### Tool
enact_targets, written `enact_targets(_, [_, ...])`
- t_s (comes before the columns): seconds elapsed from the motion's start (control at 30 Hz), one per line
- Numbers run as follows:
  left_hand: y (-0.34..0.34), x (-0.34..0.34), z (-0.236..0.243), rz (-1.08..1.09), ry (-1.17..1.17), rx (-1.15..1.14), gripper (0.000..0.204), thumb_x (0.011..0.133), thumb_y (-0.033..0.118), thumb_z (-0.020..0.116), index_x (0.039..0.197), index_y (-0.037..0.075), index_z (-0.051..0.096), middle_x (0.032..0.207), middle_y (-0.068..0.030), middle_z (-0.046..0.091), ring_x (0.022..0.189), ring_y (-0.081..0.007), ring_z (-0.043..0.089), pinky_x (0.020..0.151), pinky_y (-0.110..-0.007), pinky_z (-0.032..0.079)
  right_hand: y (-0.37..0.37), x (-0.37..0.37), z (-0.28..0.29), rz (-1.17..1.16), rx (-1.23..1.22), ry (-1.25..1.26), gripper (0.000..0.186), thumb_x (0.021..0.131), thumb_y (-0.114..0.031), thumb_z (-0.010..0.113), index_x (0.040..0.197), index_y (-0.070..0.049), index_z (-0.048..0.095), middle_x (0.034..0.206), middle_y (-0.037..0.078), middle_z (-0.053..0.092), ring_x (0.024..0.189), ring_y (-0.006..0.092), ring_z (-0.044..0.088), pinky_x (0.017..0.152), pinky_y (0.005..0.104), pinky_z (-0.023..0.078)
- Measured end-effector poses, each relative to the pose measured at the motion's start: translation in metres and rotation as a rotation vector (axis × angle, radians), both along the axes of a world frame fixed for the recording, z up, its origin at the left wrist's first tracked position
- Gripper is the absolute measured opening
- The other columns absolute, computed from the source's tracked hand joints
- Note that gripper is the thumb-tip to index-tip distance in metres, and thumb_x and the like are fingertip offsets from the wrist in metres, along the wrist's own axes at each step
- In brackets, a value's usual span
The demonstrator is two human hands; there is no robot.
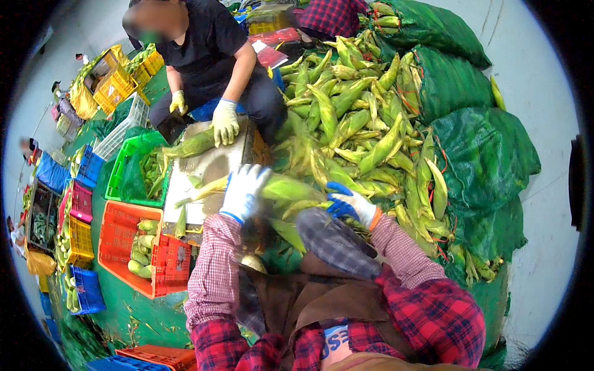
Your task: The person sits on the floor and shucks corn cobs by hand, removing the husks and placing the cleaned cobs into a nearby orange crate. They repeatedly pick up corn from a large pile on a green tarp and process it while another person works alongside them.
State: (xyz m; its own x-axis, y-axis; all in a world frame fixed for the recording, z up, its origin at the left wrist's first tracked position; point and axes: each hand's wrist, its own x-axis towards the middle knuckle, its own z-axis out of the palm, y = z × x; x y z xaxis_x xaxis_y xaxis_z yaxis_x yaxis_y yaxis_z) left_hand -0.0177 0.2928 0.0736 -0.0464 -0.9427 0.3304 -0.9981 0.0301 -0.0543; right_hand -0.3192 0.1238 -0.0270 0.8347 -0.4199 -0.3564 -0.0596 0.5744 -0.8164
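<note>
A long green ear of corn in its husk lies crosswise in front of me, its pale leafy end pointing left over a white board. My left hand, in a white glove with blue edging, is closed on it toward that end. At the other end is my right hand, in a white glove with blue fingers, which curl round the end of the ear. The ear's middle is slightly blurred. Loose husked ears lie just below it, beside my knee.
A big heap of unpeeled corn spreads ahead and right, against stuffed green mesh sacks. Opposite, a gloved co-worker has a hand on another ear. Left stand an orange crate holding peeled ears and a green crate.
</note>
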Motion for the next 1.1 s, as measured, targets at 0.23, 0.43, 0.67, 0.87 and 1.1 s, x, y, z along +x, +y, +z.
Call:
enact_targets(0.23, [0.038,0.089,-0.026,0.432,0.076,0.097,0.072,0.067,0.018,0.082,0.134,0.013,0.056,0.123,-0.0138,0.062,0.116,-0.0355,0.059,0.101,-0.045,0.046,-0.056,-0.147,-0.142,-0.049,-0.719,0.938,0.073,0.083,-0.052,0.072,0.137,-0.005,0.057,0.13,0.022,0.064,0.119,0.0407,0.061,0.102,0.0438,0.048])
enact_targets(0.43, [0.056,0.135,-0.087,0.581,0.278,0.309,0.098,0.051,0.02,0.091,0.14,0.011,0.052,0.123,-0.0204,0.066,0.112,-0.0376,0.063,0.097,-0.044,0.051,-0.051,-0.272,-0.195,0.111,-0.622,1.553,0.099,0.081,-0.054,0.072,0.158,-0.01,0.028,0.156,0.02,0.04,0.142,0.0339,0.042,0.115,0.0436,0.038])
enact_targets(0.67, [0.052,0.136,-0.085,0.593,0.212,0.332,0.101,0.051,0.02,0.092,0.142,0.009,0.049,0.125,-0.0204,0.064,0.116,-0.0388,0.061,0.1,-0.046,0.049,-0.037,-0.259,-0.191,0.198,-0.651,1.602,0.092,0.084,-0.054,0.068,0.157,-0.012,0.031,0.159,0.016,0.037,0.144,0.0337,0.04,0.116,0.0438,0.036])
enact_targets(0.87, [0.06,0.137,-0.089,0.612,0.236,0.293,0.101,0.051,0.017,0.091,0.143,0.01,0.048,0.126,-0.0203,0.063,0.116,-0.0394,0.06,0.1,-0.045,0.049,-0.039,-0.211,-0.2,0.249,-1.152,1.424,0.078,0.084,-0.048,0.069,0.149,-0.012,0.043,0.146,0.014,0.049,0.131,0.0324,0.048,0.107,0.0466,0.041])
enact_targets(1.1, [0.052,0.129,-0.088,0.594,0.218,0.254,0.096,0.051,0.02,0.088,0.138,0.007,0.051,0.123,-0.021,0.063,0.116,-0.0389,0.059,0.102,-0.046,0.047,-0.049,-0.141,-0.246,0.568,-1.24,1.374,0.1,0.078,-0.062,0.071,0.156,-0.011,0.033,0.16,0.018,0.032,0.148,0.0374,0.028,0.121,0.0527,0.02])
